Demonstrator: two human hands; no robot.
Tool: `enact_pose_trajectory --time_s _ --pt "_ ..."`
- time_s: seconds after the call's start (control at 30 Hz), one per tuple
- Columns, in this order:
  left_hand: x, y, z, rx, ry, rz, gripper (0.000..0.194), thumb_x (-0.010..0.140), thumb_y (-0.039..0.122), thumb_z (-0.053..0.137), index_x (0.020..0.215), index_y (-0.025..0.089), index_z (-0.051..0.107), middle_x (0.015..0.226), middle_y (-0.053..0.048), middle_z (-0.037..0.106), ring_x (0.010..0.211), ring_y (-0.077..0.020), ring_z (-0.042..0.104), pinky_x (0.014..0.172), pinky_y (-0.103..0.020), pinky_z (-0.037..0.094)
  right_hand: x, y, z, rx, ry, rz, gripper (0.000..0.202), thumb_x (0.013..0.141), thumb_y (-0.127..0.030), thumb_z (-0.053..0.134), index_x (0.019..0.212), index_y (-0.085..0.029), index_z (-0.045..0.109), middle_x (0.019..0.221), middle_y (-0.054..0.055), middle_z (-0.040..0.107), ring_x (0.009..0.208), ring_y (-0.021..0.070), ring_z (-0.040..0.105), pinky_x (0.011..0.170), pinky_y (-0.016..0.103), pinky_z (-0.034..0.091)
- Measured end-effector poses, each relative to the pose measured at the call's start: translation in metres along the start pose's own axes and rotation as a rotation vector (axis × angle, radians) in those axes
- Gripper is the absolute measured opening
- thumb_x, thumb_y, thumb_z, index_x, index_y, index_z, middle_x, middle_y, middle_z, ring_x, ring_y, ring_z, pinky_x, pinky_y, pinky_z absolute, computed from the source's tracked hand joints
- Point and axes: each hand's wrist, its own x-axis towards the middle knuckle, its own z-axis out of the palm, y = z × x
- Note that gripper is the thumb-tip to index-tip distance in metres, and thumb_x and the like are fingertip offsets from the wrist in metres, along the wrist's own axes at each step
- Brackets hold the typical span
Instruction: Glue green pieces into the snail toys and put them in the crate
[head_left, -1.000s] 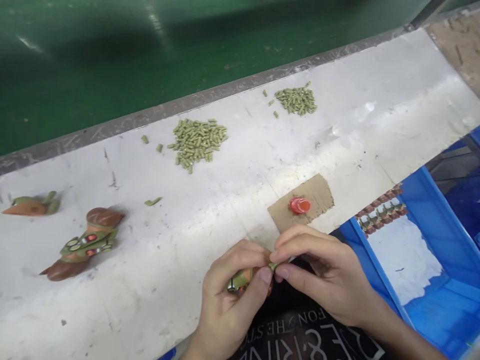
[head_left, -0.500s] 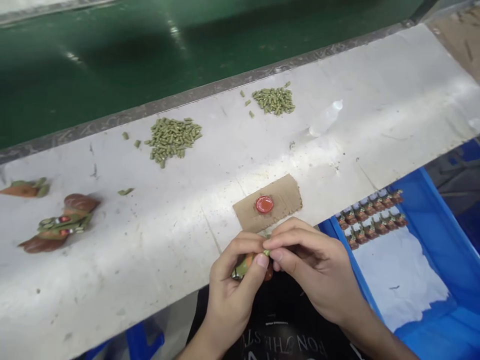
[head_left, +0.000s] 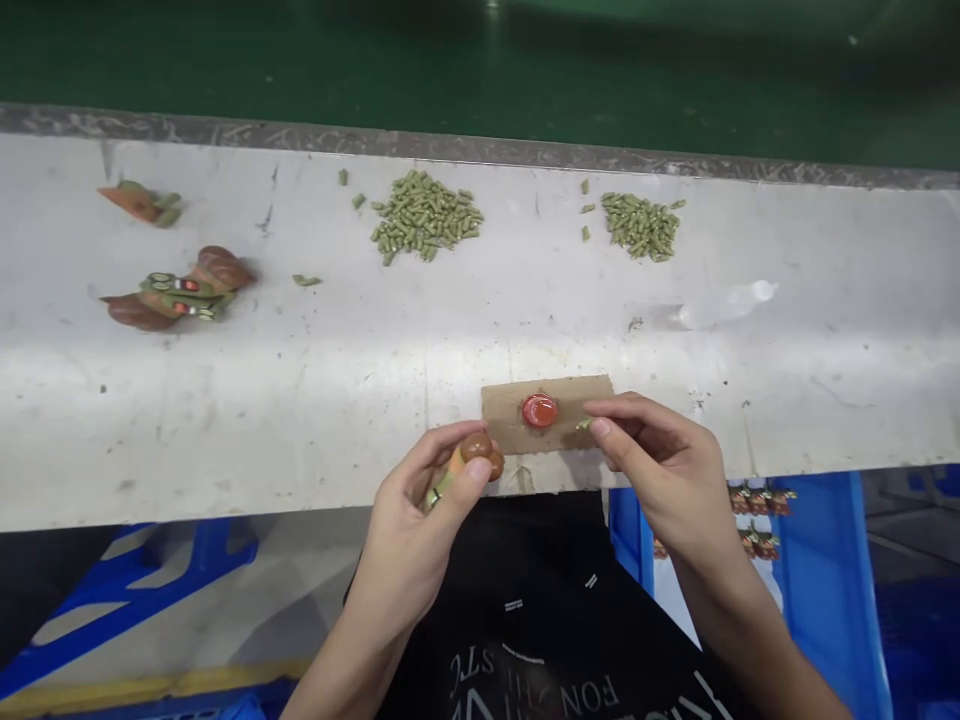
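My left hand [head_left: 431, 500] is closed around a small painted figurine [head_left: 478, 452] with brown rounded parts and some green and orange; my fingers cover much of it. Between thumb and forefinger, my right hand [head_left: 660, 455] pinches a tiny green piece [head_left: 584, 425]. That piece is over the right part of a brown cardboard strip [head_left: 502, 410], beside a shallow oval dish with glossy red-orange contents [head_left: 540, 410]. The two hands are apart, just above the table's near edge.
Two heaps of green pellets [head_left: 427, 215] [head_left: 641, 225] lie toward the back. A translucent bottle [head_left: 727, 303] rests at right. More figurines [head_left: 180, 290] and a green-orange piece [head_left: 142, 203] are at left. Below right, a blue bin [head_left: 825, 580] holds rows of small figures [head_left: 757, 497].
My hands have parted: the right has moved with the green piece over the cardboard, while the left keeps the figurine, now turned brown end up. The head view has swung and levelled.
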Motion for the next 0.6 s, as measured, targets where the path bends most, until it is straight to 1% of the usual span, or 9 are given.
enact_pose_trajectory --time_s 0.1,0.2,0.27,0.33,0.37,0.43,0.53,0.6 --pt "0.002 0.003 -0.006 0.080 -0.111 -0.023 0.032 0.103 0.060 0.090 0.117 0.031 0.090 0.110 -0.005 0.085 0.105 -0.0224 0.079 0.095 -0.032 0.063 0.001 0.002 0.010 -0.125 -0.020 -0.076 0.017 0.109 -0.021 0.082 0.109 -0.034 0.092 0.104 0.002 0.085 0.088 0.0214 0.076 0.071 0.035 0.060" --pt "0.009 0.007 -0.010 0.104 -0.187 0.019 0.025 0.109 0.053 0.085 0.122 0.032 0.085 0.107 -0.003 0.084 0.089 -0.0190 0.076 0.083 -0.031 0.063 -0.004 -0.002 0.021 -0.289 0.012 -0.183 0.021 0.111 -0.015 0.078 0.113 -0.032 0.090 0.111 0.003 0.085 0.100 0.0245 0.078 0.079 0.038 0.064" --pt "0.014 0.009 -0.010 0.060 -0.221 0.015 0.022 0.113 0.050 0.080 0.124 0.031 0.081 0.104 -0.003 0.082 0.077 -0.0175 0.074 0.071 -0.030 0.062 -0.007 -0.006 0.027 -0.394 0.068 -0.235 0.023 0.112 -0.012 0.075 0.115 -0.031 0.088 0.112 0.004 0.085 0.103 0.0257 0.079 0.080 0.039 0.066" --pt "0.017 0.010 -0.008 0.009 -0.249 -0.005 0.023 0.114 0.050 0.077 0.121 0.028 0.079 0.098 -0.003 0.080 0.068 -0.0162 0.070 0.057 -0.027 0.057 -0.008 -0.009 0.032 -0.498 0.104 -0.276 0.025 0.112 -0.010 0.073 0.115 -0.029 0.087 0.111 0.006 0.084 0.101 0.0264 0.079 0.080 0.040 0.068" --pt "0.017 0.011 -0.007 0.000 -0.257 -0.012 0.024 0.114 0.050 0.078 0.119 0.027 0.079 0.096 -0.003 0.079 0.066 -0.0159 0.068 0.053 -0.026 0.055 -0.008 -0.010 0.033 -0.545 0.108 -0.302 0.025 0.112 -0.008 0.072 0.115 -0.029 0.087 0.110 0.006 0.083 0.099 0.0263 0.079 0.080 0.040 0.069" --pt "0.016 0.011 -0.006 0.006 -0.253 -0.015 0.026 0.112 0.052 0.081 0.116 0.026 0.078 0.094 -0.002 0.077 0.067 -0.0153 0.067 0.054 -0.025 0.055 -0.008 -0.011 0.035 -0.610 0.097 -0.377 0.026 0.112 -0.006 0.071 0.115 -0.027 0.086 0.108 0.006 0.083 0.095 0.0251 0.080 0.082 0.040 0.071" --pt "0.010 0.009 -0.008 0.022 -0.251 -0.013 0.025 0.112 0.052 0.082 0.116 0.027 0.077 0.093 -0.001 0.076 0.072 -0.0149 0.068 0.062 -0.025 0.057 -0.008 -0.008 0.034 -0.648 0.064 -0.484 0.025 0.111 -0.002 0.072 0.117 -0.022 0.086 0.109 0.007 0.084 0.094 0.0225 0.080 0.084 0.038 0.072" --pt "0.007 0.007 -0.011 0.021 -0.254 -0.004 0.023 0.113 0.051 0.081 0.117 0.029 0.077 0.095 0.000 0.077 0.075 -0.0145 0.069 0.063 -0.025 0.056 -0.009 -0.005 0.033 -0.652 0.054 -0.507 0.024 0.110 -0.001 0.072 0.118 -0.019 0.085 0.111 0.008 0.084 0.096 0.0215 0.080 0.085 0.036 0.072"
